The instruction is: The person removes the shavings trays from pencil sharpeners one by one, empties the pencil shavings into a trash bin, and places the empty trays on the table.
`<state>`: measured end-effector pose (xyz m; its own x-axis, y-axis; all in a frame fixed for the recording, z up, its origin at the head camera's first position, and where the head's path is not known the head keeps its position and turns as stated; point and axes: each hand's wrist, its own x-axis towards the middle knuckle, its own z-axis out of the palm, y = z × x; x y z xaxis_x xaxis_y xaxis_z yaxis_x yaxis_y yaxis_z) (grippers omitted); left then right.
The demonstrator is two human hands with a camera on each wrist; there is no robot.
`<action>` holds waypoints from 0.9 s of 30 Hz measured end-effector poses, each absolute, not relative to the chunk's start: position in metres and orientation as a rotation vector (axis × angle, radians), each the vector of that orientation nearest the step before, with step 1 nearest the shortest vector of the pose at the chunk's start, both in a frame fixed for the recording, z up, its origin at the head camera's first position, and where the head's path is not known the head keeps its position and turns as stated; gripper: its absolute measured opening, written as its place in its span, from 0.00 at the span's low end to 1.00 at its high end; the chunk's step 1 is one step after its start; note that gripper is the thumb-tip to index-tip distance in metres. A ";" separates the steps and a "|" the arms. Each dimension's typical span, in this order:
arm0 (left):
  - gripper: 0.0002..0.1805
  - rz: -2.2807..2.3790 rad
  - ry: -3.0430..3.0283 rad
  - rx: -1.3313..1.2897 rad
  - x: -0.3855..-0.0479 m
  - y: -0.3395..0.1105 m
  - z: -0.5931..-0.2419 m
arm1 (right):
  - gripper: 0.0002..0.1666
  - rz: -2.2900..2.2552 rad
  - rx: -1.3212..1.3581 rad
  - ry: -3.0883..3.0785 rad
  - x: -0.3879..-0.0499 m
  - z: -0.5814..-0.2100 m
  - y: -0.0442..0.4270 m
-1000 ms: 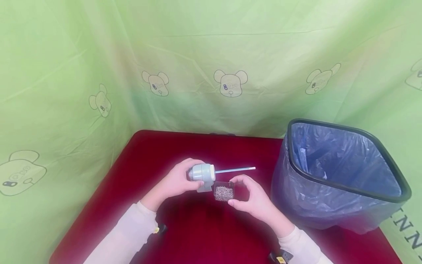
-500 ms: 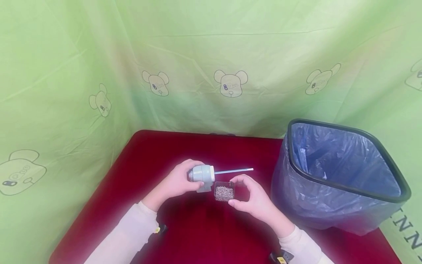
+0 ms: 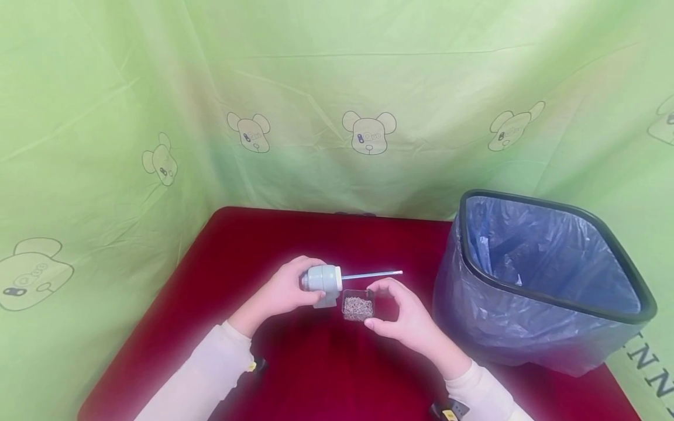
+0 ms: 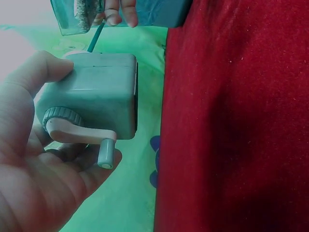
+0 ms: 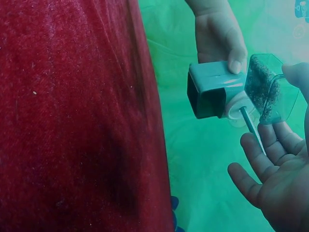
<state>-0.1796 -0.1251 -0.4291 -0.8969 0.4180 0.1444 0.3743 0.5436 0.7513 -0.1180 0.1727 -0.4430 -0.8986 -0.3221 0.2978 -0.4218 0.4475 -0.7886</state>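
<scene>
Pinching between fingertips [image 3: 370, 323] of right hand [image 3: 409, 318] a clear boxy plastic container [image 5: 288, 96], probably against spilling grey shavings [image 3: 358, 308]; gripping with left hand [image 3: 285, 289] a boxy grey-green plastic crank sharpener [image 3: 322, 278] with slim blue pencil [image 3: 374, 274], above red cloth-covered table [image 3: 253, 237], inside far edge.

Dark letters "NN" [image 3: 649, 366] are on the green cloth [image 3: 421, 70] at right. Tiny writing [image 3: 371, 136] on its bear faces [image 3: 369, 130] is too blurry to read.

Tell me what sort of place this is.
Probably a makeshift recording booth: printed green sheeting hangs behind and beside a red cloth-covered table, with a bag-lined bin at the right.
</scene>
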 end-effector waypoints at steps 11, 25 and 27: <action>0.32 1.274 2.730 0.693 -0.180 -0.127 -0.431 | 0.34 1.456 0.675 -2.577 -0.118 -0.442 0.173; 0.32 1.217 2.760 0.719 -0.182 -0.126 -0.437 | 0.34 1.451 0.687 -2.570 -0.118 -0.442 0.174; 0.32 1.203 2.765 0.729 -0.183 -0.126 -0.438 | 0.34 1.448 0.686 -2.571 -0.118 -0.442 0.174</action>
<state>-0.1828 -0.1264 -0.4384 -0.8889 0.4337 0.1474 0.4035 0.5891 0.7001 -0.1181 0.1735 -0.4417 -0.8914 -0.3297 0.3110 -0.4369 0.4422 -0.7833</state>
